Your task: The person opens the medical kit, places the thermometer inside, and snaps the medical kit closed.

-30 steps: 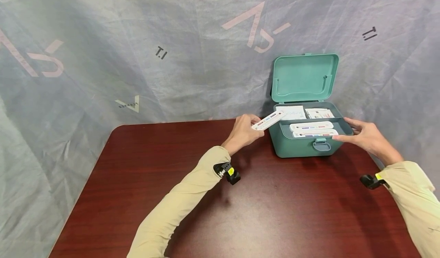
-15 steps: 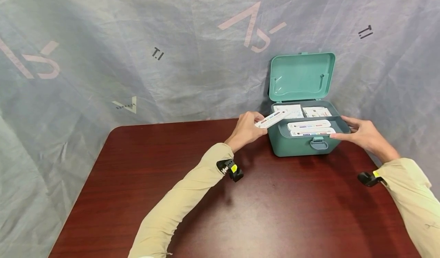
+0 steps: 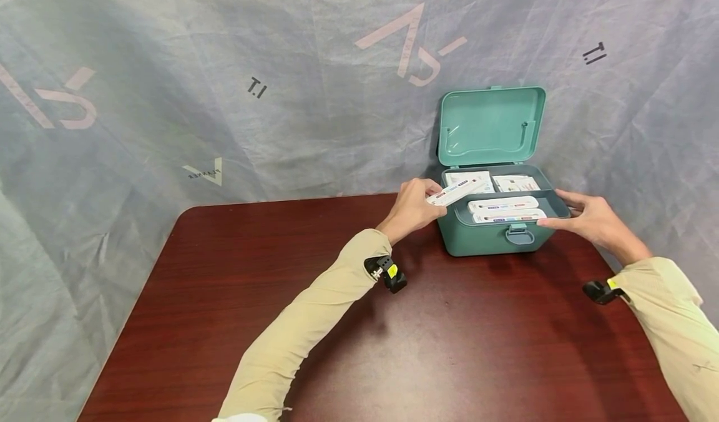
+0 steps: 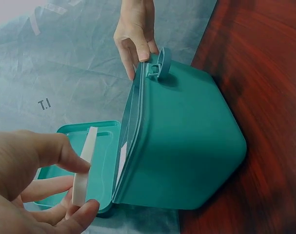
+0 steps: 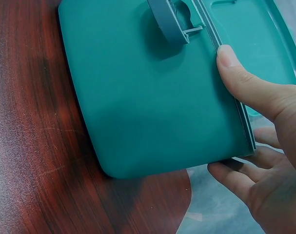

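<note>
My left hand pinches a slim white pack with coloured print, tilted over the left rim of a green lidded storage box. In the left wrist view the thumb and fingers grip the pack by its edges. My right hand holds the box's right front corner. The right wrist view has its thumb on the front rim and the fingers around the side. Two similar white packs lie in the front compartment.
The box's lid stands raised against the grey cloth backdrop. White packets fill the rear compartments. A grey latch hangs on the front. The box is near the back edge of the dark red table.
My left hand has moved right with the slim white pack, bringing it further over the box's rear left compartment. The right hand keeps its hold on the box.
</note>
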### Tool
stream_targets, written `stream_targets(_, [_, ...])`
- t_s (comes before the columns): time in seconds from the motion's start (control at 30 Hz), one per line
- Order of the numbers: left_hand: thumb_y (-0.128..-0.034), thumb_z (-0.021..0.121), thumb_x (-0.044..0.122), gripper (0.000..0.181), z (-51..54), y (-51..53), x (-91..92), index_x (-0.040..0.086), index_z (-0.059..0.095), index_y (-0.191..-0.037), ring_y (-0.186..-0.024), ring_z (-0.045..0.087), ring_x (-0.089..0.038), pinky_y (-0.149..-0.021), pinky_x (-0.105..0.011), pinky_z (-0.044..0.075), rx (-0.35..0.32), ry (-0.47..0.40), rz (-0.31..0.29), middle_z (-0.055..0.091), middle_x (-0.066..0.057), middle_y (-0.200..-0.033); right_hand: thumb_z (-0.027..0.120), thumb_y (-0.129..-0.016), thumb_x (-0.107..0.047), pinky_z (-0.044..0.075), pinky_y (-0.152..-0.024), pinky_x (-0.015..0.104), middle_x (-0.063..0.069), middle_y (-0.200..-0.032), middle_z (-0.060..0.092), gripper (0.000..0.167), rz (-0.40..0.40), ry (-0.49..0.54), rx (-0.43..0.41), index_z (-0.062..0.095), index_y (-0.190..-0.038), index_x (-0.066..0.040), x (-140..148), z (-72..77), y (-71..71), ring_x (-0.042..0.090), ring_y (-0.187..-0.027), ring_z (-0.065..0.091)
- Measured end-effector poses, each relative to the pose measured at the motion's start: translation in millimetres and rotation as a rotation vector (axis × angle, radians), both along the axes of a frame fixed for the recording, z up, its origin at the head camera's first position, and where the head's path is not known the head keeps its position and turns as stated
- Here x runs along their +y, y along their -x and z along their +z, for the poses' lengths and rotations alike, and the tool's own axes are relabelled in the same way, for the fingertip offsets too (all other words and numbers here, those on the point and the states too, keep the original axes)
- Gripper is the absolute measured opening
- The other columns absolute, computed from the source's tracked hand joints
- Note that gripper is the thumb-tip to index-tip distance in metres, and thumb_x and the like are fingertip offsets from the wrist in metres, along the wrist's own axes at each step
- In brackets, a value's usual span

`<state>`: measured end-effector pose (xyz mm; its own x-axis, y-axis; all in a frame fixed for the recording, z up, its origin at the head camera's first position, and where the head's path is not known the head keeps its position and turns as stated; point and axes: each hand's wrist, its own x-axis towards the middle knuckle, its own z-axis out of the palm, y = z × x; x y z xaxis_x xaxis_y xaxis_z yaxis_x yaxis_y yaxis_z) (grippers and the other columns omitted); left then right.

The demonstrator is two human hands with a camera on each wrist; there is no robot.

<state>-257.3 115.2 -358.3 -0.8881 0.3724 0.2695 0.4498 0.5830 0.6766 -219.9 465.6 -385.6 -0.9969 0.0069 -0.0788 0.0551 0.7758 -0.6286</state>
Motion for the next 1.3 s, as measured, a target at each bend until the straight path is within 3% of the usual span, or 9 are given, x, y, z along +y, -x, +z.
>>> stream_targets(0.23, [-0.0721, 0.075, 0.013, 0.034, -0.3, 7.2, 11.7, 0.009, 0.071, -0.106, -0.088, 0.058, -0.012, -0.070, -0.014, 0.041, 0.002, 0.009, -0.028, 0.068, 0.001, -0.093, 0.073, -0.078, -0.048, 0.035, -0.094, 0.061, 0.037, -0.145, 0.020, 0.100, -0.005, -0.004, -0.010, 0.019, -0.150, -0.007, 2, -0.2, 0.0, 0.055, -0.124, 0.033])
stream_targets(0.57, [-0.0741, 0.073, 0.013, 0.037, 1.1, 12.4, 26.9, 0.008, 0.070, -0.111, -0.088, 0.059, -0.008, -0.074, -0.012, 0.041, 0.008, 0.079, -0.130, 0.069, 0.001, -0.098, 0.073, -0.078, -0.048, 0.035, -0.093, 0.061, 0.036, -0.146, 0.021, 0.099, -0.001, -0.004, -0.007, 0.019, -0.151, -0.007, 7, -2.9, 0.5, 0.054, -0.124, 0.033])
stream_targets(0.87, [-0.0748, 0.076, 0.016, 0.037, -4.7, 23.3, 39.8, 0.010, 0.070, -0.110, -0.091, 0.058, -0.008, -0.075, -0.012, 0.040, 0.041, 0.172, -0.192, 0.067, 0.000, -0.103, 0.073, -0.078, -0.048, 0.033, -0.095, 0.062, 0.034, -0.148, 0.017, 0.099, 0.004, -0.002, -0.018, 0.020, -0.150, -0.007, 4, -0.1, 0.9, 0.055, -0.125, 0.031])
stream_targets(1.3, [-0.0762, 0.074, 0.015, 0.037, -11.0, 32.8, 55.3, 0.010, 0.069, -0.112, -0.094, 0.058, -0.007, -0.077, -0.012, 0.040, 0.044, 0.211, -0.258, 0.068, 0.000, -0.105, 0.075, -0.077, -0.047, 0.034, -0.095, 0.062, 0.035, -0.146, 0.020, 0.099, 0.009, -0.001, -0.002, 0.023, -0.149, -0.005, 4, 0.1, 3.0, 0.056, -0.125, 0.032])
